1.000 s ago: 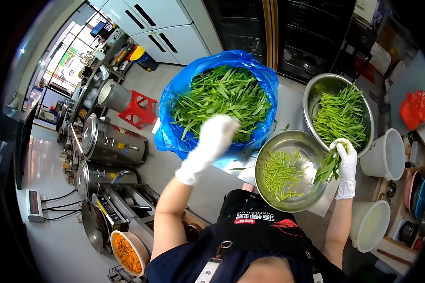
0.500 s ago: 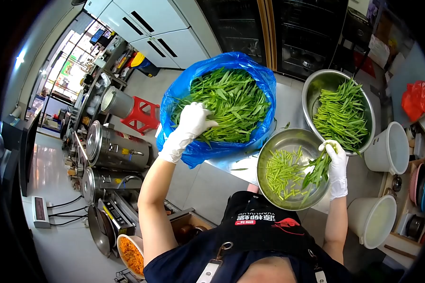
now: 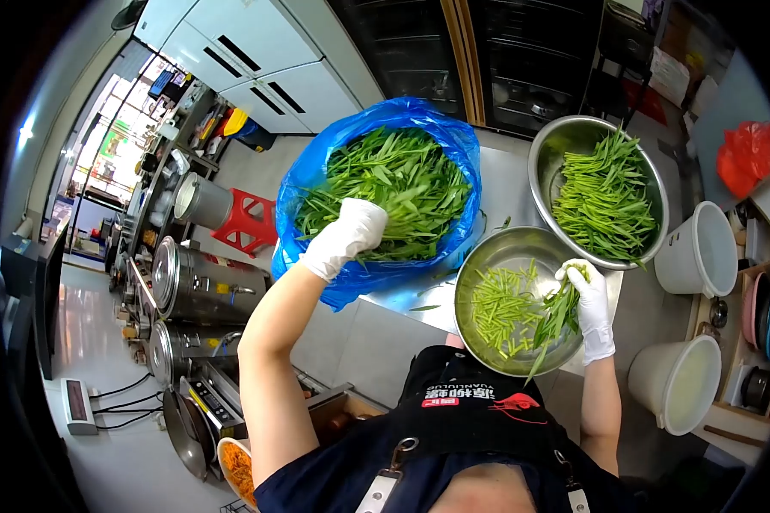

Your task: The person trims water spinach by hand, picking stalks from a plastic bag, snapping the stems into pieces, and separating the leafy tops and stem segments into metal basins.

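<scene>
Both my hands wear white gloves. My left hand is closed at the near edge of a heap of water spinach in an open blue plastic bag; its fingers are curled into the leaves and partly hidden. My right hand grips a small bunch of water spinach, leaves hanging down, over the right side of a steel bowl. Short cut stems lie in that bowl. Behind it, a second steel bowl holds long stems with leaves laid roughly side by side.
The bag and bowls rest on a metal table. White buckets stand at the right. A red stool and large steel pots are on the left. A container of shredded orange food sits at the lower left.
My left hand has shifted slightly among the leaves, its thumb now tucked in. My right hand has lowered a little, and its bunch hangs farther down, past the bowl's near rim. The whole view has shifted slightly.
</scene>
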Tool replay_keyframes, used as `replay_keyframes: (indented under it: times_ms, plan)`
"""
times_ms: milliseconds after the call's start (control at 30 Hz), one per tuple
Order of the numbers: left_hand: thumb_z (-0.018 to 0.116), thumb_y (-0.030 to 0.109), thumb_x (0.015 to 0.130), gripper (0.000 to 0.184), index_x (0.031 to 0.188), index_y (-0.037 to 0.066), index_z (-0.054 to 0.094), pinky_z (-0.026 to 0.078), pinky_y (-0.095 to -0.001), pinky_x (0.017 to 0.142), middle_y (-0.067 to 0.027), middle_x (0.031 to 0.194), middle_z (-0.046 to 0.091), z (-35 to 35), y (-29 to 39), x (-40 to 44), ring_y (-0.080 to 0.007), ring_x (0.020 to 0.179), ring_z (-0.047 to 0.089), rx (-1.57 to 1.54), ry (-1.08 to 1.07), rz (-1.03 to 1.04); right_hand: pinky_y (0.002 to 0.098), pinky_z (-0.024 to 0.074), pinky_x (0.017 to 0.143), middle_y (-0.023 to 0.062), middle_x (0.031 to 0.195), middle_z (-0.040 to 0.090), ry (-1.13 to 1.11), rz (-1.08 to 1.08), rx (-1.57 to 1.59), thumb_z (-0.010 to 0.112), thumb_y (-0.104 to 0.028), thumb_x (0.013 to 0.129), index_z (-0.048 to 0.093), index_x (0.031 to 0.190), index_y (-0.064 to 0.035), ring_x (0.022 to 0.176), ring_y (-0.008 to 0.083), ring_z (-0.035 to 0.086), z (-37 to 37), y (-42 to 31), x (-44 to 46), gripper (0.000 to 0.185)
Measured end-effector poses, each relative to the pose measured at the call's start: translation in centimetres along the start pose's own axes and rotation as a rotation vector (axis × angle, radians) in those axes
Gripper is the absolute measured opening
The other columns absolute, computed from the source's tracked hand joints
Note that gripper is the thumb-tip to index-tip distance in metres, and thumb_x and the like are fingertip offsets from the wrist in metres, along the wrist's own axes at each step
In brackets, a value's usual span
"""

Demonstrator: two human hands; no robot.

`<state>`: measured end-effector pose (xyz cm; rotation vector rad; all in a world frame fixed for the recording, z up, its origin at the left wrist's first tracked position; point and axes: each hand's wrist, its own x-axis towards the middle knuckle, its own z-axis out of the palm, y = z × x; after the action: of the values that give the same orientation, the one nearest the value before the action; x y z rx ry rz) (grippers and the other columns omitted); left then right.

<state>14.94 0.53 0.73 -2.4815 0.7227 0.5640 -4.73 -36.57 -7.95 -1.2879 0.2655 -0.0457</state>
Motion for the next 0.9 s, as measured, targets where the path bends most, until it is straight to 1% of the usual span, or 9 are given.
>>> replay_keyframes:
  times_ms: [233,267,400,467,567,667,733,833,900]
  plan:
    - [0.067,0.020,0.074,0.020,0.085,0.004,0.071,0.055,-0.0439,0.069,-0.0164,0.084,0.071,1.4,-2.5,-0.7,-0.0334,0.082,0.070,-0.127,0.264,-0.098,0.0267,0.0536,0.062,0.0072,0.085,0.065,0.055,0.029,0.072,0.057,-0.010,0.095,0.060,0.101,-0.0007,0.066,0.0140,0.062,-1.4,2.1,-0.5,0.011]
    - [0.063,0.017,0.075,0.029,0.096,-0.003,0.065,0.055,-0.0444,0.075,-0.0250,0.088,0.068,0.0,-3.1,-1.3,-0.0407,0.083,0.067,-0.223,0.170,-0.085,0.0266,0.0535,0.061,0.0071,0.085,0.065,0.064,0.033,0.064,0.057,-0.010,0.095,0.060,0.101,-0.0007,0.066,0.0140,0.062,-1.4,2.1,-0.5,0.011]
    - [0.065,0.021,0.080,0.041,0.112,-0.004,0.063,0.053,-0.0380,0.074,-0.0224,0.087,0.069,-5.5,-5.5,-5.8,-0.0308,0.079,0.068,-0.729,0.152,-0.076,0.0267,0.0534,0.060,0.0066,0.084,0.065,0.071,0.037,0.050,0.057,-0.010,0.095,0.060,0.101,-0.0009,0.066,0.0137,0.062,-1.4,2.0,-0.6,0.011]
    - [0.066,0.023,0.083,0.038,0.107,-0.007,0.064,0.050,-0.0319,0.070,-0.0096,0.081,0.067,-4.7,-8.6,-6.0,-0.0155,0.073,0.061,-0.891,0.137,-0.025,0.0267,0.0532,0.060,0.0063,0.084,0.065,0.069,0.036,0.030,0.057,-0.009,0.095,0.060,0.101,-0.0011,0.066,0.0135,0.062,-1.2,1.9,-0.6,0.010]
    - [0.065,0.024,0.086,0.034,0.100,-0.007,0.067,0.048,-0.0280,0.072,-0.0042,0.086,0.068,-5.5,-9.7,-7.9,-0.0134,0.076,0.061,-1.270,0.094,-0.044,0.0256,0.0518,0.060,0.0055,0.083,0.065,0.087,0.017,-0.040,0.056,-0.009,0.095,0.061,0.100,-0.0015,0.066,0.0125,0.061,-1.0,2.2,-0.3,0.010]
    - [0.069,0.029,0.086,0.039,0.105,-0.006,0.068,0.049,-0.0284,0.071,-0.0050,0.086,0.068,-2.2,-10.8,-6.3,-0.0130,0.077,0.062,-1.363,-0.040,-0.101,0.0245,0.0505,0.059,0.0050,0.083,0.065,0.090,0.038,-0.025,0.057,-0.009,0.095,0.062,0.099,-0.0016,0.065,0.0114,0.060,-0.5,2.6,0.0,0.010]
    - [0.071,0.035,0.085,0.042,0.106,-0.001,0.070,0.051,-0.0324,0.073,-0.0102,0.090,0.072,-0.3,-9.6,-5.1,-0.0197,0.077,0.066,-0.942,-0.008,-0.187,0.0240,0.0499,0.058,0.0045,0.082,0.065,0.081,0.071,-0.006,0.057,-0.009,0.095,0.062,0.099,-0.0016,0.064,0.0108,0.059,0.3,2.2,0.0,0.010]
    - [0.071,0.029,0.083,0.034,0.103,0.001,0.071,0.053,-0.0356,0.075,-0.0150,0.085,0.072,2.4,-9.1,-4.3,-0.0273,0.077,0.068,-0.963,0.316,-0.187,0.0239,0.0498,0.058,0.0044,0.081,0.065,0.073,0.069,-0.053,0.058,-0.009,0.095,0.062,0.099,-0.0017,0.064,0.0108,0.059,1.2,1.5,0.1,0.010]
    - [0.071,0.026,0.083,0.032,0.106,0.003,0.072,0.053,-0.0359,0.079,-0.0153,0.094,0.072,1.6,-8.7,-5.2,-0.0300,0.084,0.069,-0.756,0.397,-0.310,0.0241,0.0500,0.059,0.0044,0.081,0.065,0.080,0.067,-0.036,0.057,-0.009,0.095,0.062,0.099,-0.0017,0.064,0.0108,0.059,1.3,1.6,0.2,0.010]
